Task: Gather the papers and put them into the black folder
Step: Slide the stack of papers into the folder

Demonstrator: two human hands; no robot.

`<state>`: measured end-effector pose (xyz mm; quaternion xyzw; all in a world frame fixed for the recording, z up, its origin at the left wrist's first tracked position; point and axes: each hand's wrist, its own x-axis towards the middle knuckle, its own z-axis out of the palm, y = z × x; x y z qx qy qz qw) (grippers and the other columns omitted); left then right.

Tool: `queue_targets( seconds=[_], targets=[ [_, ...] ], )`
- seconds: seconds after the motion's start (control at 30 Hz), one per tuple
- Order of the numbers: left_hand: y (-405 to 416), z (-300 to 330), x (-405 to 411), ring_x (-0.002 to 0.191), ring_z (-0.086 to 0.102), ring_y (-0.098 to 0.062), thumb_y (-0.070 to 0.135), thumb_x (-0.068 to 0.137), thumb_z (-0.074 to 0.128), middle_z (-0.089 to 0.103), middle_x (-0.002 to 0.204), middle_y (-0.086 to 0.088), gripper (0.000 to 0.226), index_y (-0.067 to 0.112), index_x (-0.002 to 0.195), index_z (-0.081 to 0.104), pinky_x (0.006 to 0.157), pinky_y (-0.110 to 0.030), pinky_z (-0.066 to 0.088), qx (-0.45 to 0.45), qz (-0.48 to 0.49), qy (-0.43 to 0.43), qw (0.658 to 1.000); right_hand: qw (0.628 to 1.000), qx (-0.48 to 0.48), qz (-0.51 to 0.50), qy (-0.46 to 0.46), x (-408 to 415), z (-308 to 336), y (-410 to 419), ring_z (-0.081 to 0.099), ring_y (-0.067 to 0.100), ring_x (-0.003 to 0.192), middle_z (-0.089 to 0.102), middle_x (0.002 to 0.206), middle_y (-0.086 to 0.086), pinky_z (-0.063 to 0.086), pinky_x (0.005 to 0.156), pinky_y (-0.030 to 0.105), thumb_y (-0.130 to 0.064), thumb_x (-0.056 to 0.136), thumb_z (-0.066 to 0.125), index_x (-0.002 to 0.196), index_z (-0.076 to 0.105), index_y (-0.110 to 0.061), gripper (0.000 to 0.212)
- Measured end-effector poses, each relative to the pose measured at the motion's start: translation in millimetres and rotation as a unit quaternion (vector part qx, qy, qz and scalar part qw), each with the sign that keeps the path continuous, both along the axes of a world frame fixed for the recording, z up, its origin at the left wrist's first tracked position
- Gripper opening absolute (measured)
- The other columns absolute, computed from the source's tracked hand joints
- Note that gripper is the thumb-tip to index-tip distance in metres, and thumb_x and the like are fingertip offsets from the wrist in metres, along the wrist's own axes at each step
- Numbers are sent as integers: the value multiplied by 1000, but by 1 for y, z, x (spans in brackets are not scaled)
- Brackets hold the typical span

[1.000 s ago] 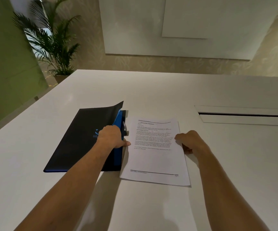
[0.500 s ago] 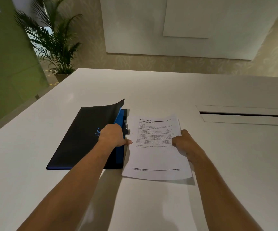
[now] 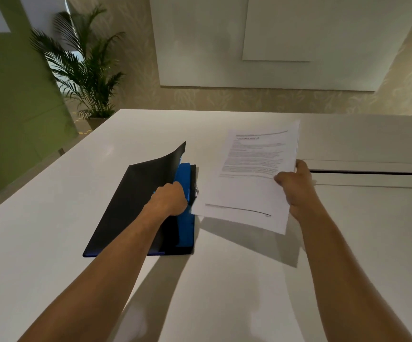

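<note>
A black folder (image 3: 130, 206) with a blue lining lies on the white table (image 3: 51, 218), left of centre. My left hand (image 3: 169, 199) grips the right edge of its front cover, which is raised and curls upward, showing the blue inside. To the right, a thin stack of printed white papers (image 3: 247, 178) is held off the table, tilted with its far edge up. My right hand (image 3: 295, 186) pinches the stack at its right edge. The papers' lower left corner hangs close to the folder's open side.
A long cable slot with a white flap (image 3: 372, 172) runs across the table at the right. Beyond the far left corner of the table stands a potted palm (image 3: 86, 67) by a green wall. A large white panel hangs on the far wall.
My right hand has lifted the papers off the table and tilted them up. My left hand has raised the folder's cover higher, exposing more of the blue inside.
</note>
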<state>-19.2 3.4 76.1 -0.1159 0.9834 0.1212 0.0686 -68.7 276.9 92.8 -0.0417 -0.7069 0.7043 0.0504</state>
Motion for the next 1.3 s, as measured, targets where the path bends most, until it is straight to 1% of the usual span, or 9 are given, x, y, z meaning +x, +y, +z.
queue_targets(
  seconds=[0.17, 0.3, 0.5, 0.7, 0.83, 0.9, 1.03, 1.2, 1.3],
  targets=[
    [15, 8, -5, 80, 51, -17, 22, 93, 52, 57, 110, -10, 28, 10, 118, 46, 67, -30, 41, 29, -10, 7, 1000, 997, 43, 2, 61, 7, 1, -34, 65, 12, 89, 66, 102, -8, 54, 66, 27, -2, 83, 52, 112, 46, -28, 39],
    [23, 9, -8, 67, 47, -11, 24, 96, 48, 57, 110, -7, 23, 12, 115, 46, 64, -28, 41, 49, -15, 27, 998, 997, 50, 38, 53, 11, -6, -44, 65, 22, 97, 66, 108, -1, 58, 81, 40, 0, 85, 50, 112, 49, -27, 38],
    [36, 14, -10, 62, 48, -9, 26, 95, 52, 59, 99, -5, 11, 18, 100, 45, 63, -26, 43, 58, -38, 56, 996, 985, 124, 118, 33, 17, -14, -53, 62, 11, 84, 61, 99, -7, 51, 50, 14, -16, 92, 61, 113, 45, -24, 28],
    [56, 16, -6, 93, 62, -26, 25, 97, 47, 62, 114, -13, 28, 8, 118, 51, 74, -33, 46, 51, -53, 34, 997, 978, 156, 138, 21, 10, -16, -66, 57, 9, 80, 57, 110, 3, 46, 46, 10, -17, 95, 60, 129, 43, -14, 38],
    [73, 22, -5, 97, 62, -27, 24, 97, 49, 60, 118, -13, 32, 8, 124, 48, 75, -32, 47, 59, -73, 48, 994, 973, 185, 139, 12, 6, -24, -80, 51, 8, 77, 55, 111, 9, 42, 46, 10, -14, 97, 55, 127, 46, -8, 32],
    [83, 26, -6, 101, 61, -27, 22, 98, 48, 59, 122, -14, 35, 9, 130, 46, 79, -32, 48, 67, -74, 54, 994, 970, 196, 145, 23, 6, -28, -89, 56, 12, 81, 60, 111, 15, 47, 54, 10, -20, 99, 54, 115, 51, -10, 19],
    [93, 29, -7, 107, 60, -26, 20, 100, 44, 57, 127, -13, 36, 10, 135, 43, 90, -34, 47, 73, -56, 57, 994, 952, 252, 171, 10, 1, -42, -95, 57, 29, 113, 57, 127, 15, 48, 97, 38, -29, 99, 52, 136, 38, -8, 45],
    [104, 30, -10, 80, 52, -15, 21, 99, 41, 58, 110, -10, 33, 9, 130, 44, 72, -28, 43, 97, -66, 67, 991, 921, 321, 215, -52, -8, -62, -101, 57, 34, 117, 57, 126, 21, 46, 101, 40, -14, 97, 56, 140, 35, -3, 48],
    [111, 26, -13, 86, 57, -19, 23, 100, 41, 59, 118, -11, 38, 10, 135, 40, 73, -29, 43, 99, -65, 61, 991, 928, 305, 205, -67, -9, -65, -99, 55, 35, 120, 55, 125, 18, 43, 105, 43, -17, 99, 54, 144, 33, -4, 52]
  ],
)
